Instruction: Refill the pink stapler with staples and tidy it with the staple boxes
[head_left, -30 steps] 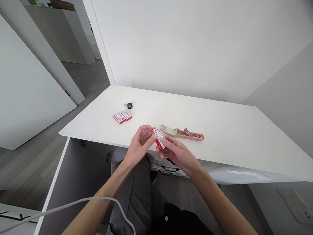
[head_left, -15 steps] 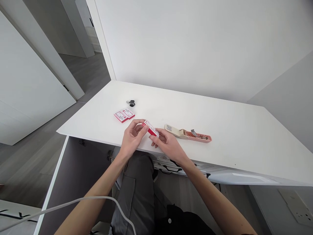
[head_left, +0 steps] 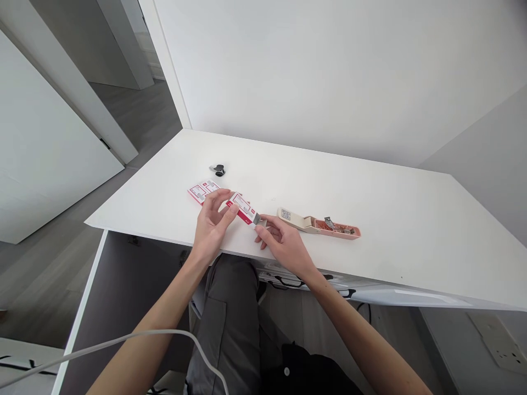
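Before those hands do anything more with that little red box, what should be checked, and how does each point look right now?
1. Left hand grips the red box: ok, fingers on it.
2. Right hand pinches the grey inner piece at the box's end: ok, it shows slightly out.
3. Box held over the desk, not past its edge: ok.
4. Stapler lies open beside the right hand, untouched: ok.
5. Whether the box holds anything: cannot tell.
6. Two more boxes lie behind the left hand, apart from it: ok.
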The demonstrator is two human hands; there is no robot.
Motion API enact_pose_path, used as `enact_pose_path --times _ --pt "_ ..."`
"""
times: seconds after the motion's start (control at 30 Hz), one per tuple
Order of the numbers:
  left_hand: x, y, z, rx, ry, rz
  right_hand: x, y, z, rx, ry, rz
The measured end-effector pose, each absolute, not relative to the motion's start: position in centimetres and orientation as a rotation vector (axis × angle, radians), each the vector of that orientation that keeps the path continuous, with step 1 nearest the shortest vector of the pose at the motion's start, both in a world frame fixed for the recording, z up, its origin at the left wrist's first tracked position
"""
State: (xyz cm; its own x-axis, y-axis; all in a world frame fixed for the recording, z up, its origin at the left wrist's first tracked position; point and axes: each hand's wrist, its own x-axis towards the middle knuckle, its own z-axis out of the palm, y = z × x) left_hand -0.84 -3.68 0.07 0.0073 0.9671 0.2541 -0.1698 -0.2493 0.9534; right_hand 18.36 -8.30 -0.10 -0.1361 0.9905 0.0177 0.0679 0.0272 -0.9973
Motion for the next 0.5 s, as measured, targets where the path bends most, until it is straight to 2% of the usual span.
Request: enact_pose_path --times 0.5 --pt "-0.3 -3.4 3.1 1.493 0.730 1.221 17.3 -7.5 -1.3 -1.285 -1.605 0.869"
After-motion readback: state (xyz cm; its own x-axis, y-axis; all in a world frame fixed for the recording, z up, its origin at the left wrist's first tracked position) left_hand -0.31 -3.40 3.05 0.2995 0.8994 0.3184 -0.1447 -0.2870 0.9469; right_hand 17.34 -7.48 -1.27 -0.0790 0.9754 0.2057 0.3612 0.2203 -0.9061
